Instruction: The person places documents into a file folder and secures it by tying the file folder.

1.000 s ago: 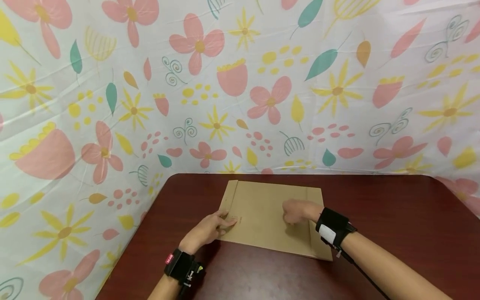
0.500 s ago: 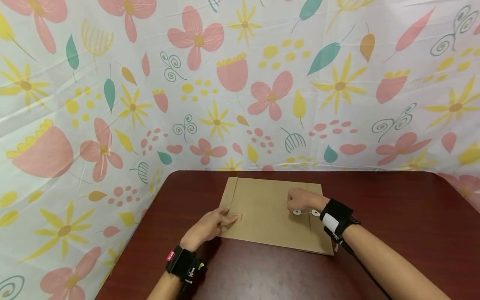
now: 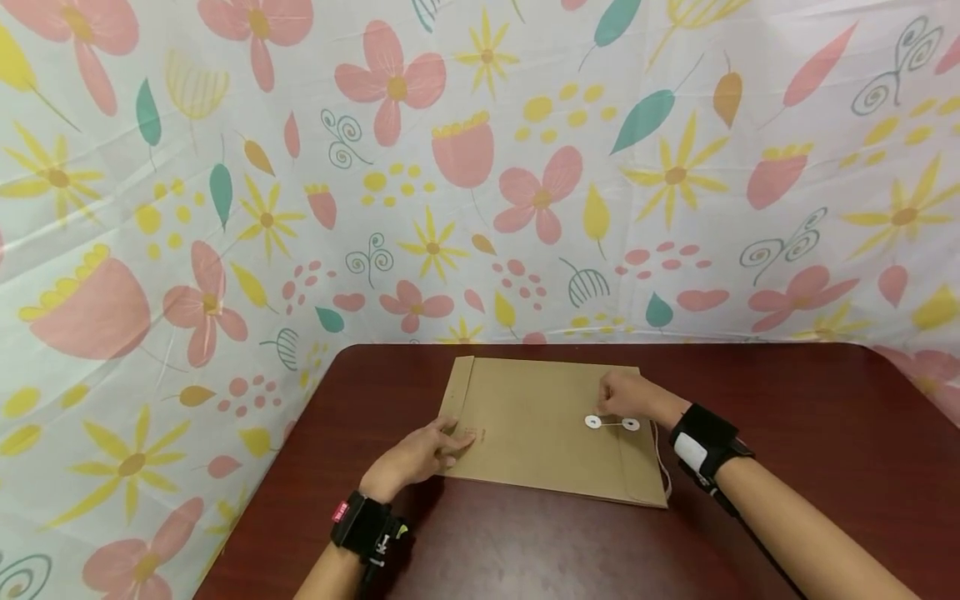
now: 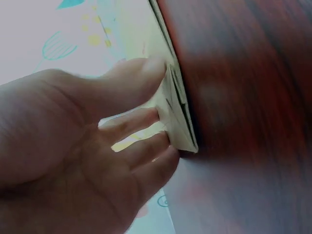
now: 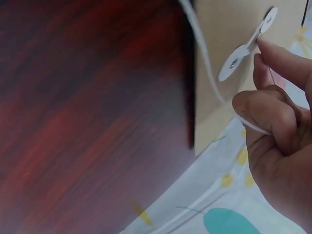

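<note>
Envelope: a brown paper envelope (image 3: 536, 429) lay flat on the dark red bench (image 3: 810, 417), toward the far side, its long edges running left to right and its flap end at the right.
Closure: two white paper discs (image 3: 611, 423) sat side by side near the right end of the envelope, joined by a short run of white string (image 5: 207, 73).
Left hand: the left hand (image 3: 420, 454) rested on the near left corner of the envelope, fingers straight and spread, their tips pressing the paper down; the left wrist view showed the fingertips (image 4: 156, 114) against the layered paper edge.
Right hand: the right hand (image 3: 630, 394) sat on the far right part of the envelope, just beyond the discs; its fingers were curled and pinched the string, as the right wrist view showed, with one fingertip (image 5: 273, 51) close beside the farther disc.
String slack: a loose length of string trailed from the discs off the right edge of the envelope toward the near side.
Wristbands: a black band sat on each wrist.
Backdrop: a white cloth printed with pink, yellow and teal flowers (image 3: 480, 167) stood behind and to the left of the bench.
</note>
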The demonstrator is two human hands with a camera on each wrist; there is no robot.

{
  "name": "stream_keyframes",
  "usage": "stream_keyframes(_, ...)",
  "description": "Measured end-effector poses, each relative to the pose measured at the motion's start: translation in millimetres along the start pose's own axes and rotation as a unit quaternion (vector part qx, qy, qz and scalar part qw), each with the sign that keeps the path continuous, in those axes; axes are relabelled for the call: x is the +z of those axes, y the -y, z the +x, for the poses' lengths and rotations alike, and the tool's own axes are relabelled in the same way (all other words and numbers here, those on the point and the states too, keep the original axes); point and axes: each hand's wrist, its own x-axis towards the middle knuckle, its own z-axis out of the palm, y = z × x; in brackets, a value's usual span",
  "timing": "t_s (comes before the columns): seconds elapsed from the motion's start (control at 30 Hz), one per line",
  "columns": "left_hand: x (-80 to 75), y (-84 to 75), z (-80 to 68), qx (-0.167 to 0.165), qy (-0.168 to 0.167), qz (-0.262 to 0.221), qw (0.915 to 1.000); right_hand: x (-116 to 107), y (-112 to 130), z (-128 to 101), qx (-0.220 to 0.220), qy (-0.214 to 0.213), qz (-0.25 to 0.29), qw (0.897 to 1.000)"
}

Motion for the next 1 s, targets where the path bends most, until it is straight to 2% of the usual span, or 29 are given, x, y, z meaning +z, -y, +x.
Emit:
stream_keyframes(0.03, -1.8, 0.0, -1.5, 0.025, 0.002, 0.069, 0.9973, -0.3, -1.0, -1.8, 0.004, -0.008, -0.006, 1.000)
stream_keyframes(0.1, -4.4, 0.1, -4.2, 0.065, -0.003, 0.185, 0.9805, -0.4, -1.0, -5.9, 0.015, -0.022, -0.017, 1.000)
stream_keyframes(0.23, -5.6, 0.4, -5.2, 0.073, -0.005, 0.205, 0.9760, 4.0, 3.7, -14.3, 0.030, -0.056, -0.032, 0.997)
stream_keyframes(0.4, -4.1, -2.2, -6.8, 0.070, -0.011, 0.202, 0.9769, 17.5, 14.9, -26.3, 0.008, -0.097, -0.080, 0.992)
stream_keyframes(0.47, -3.4, -3.9, -7.4, 0.071, -0.012, 0.211, 0.9748, 24.1, 19.5, -30.9, 0.001, -0.110, -0.116, 0.987)
stream_keyframes(0.57, -2.6, -5.6, -8.2, 0.065, -0.011, 0.210, 0.9755, 33.6, 25.6, -35.5, -0.013, -0.136, -0.187, 0.973)
stream_keyframes(0.7, 0.2, -4.2, -5.5, 0.050, -0.007, 0.202, 0.9782, 42.4, 30.8, -40.7, -0.055, -0.166, -0.281, 0.943)
stream_keyframes(0.83, 2.3, -2.7, -3.5, 0.040, -0.002, 0.209, 0.9771, 48.3, 36.9, -46.7, -0.092, -0.159, -0.351, 0.918)
stream_keyframes(1.0, 0.8, -4.6, -4.7, 0.042, -0.010, 0.213, 0.9760, 54.0, 47.4, -47.2, -0.105, -0.143, -0.407, 0.896)
